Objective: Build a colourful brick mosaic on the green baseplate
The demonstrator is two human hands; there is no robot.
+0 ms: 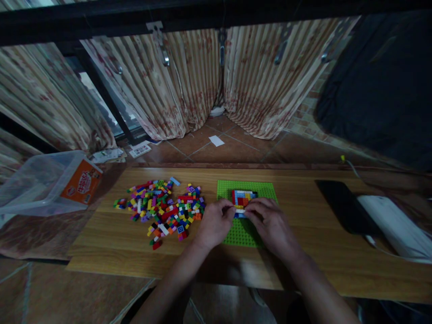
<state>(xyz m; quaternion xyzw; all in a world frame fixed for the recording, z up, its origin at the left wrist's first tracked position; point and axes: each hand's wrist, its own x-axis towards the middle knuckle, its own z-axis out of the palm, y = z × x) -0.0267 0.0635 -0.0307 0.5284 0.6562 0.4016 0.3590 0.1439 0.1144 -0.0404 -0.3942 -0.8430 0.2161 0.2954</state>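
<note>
A green baseplate point(256, 189) lies on a low wooden board point(303, 261), with a small block of red, blue, yellow and white bricks point(243, 197) built on it. My left hand point(216, 223) and my right hand point(270, 225) meet at the near edge of that block, fingers curled and pinched on a small white brick point(240, 210). To the left of the plate lies a loose pile of several small coloured bricks point(162, 209).
A clear plastic tub with an orange label point(50, 182) lies at the far left. A dark phone point(342, 204) and a white device with a cable point(394, 227) rest on the board's right. Striped curtains point(189, 85) hang behind, above a tiled floor.
</note>
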